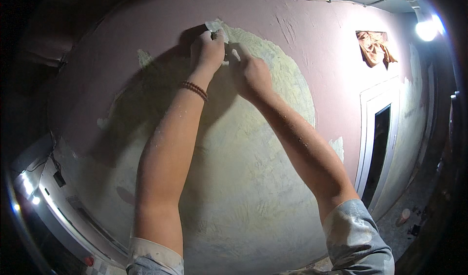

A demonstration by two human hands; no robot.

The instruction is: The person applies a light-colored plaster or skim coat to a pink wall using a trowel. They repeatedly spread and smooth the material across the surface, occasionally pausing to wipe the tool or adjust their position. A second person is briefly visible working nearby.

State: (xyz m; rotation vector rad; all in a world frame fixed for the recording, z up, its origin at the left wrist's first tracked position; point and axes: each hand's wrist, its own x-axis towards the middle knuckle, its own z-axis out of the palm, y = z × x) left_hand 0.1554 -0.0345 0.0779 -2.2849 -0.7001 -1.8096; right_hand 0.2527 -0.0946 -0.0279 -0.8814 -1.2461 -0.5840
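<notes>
Both arms reach up to a wall of pink paint (168, 19) with a large bare patch of pale greenish plaster (253, 177). My left hand (208, 53), a beaded bracelet on its wrist, is closed near the patch's ragged top edge. A small whitish, flat-looking piece (211, 26) shows at its fingertips; whether it is a blade or a paint flake I cannot tell. Just to the right and slightly lower, my right hand (252, 73) is closed too, its fingers pointing toward the left one. What it grips is hidden by the fingers.
A lit bulb (426, 30) hangs at the upper right under a cable (336, 1). An orange patterned cloth (374, 48) is stuffed in a wall opening above a white-framed doorway (365, 143). A pinkish cup-like container (403, 216) is at the lower right. Lights (30, 187) shine at the left.
</notes>
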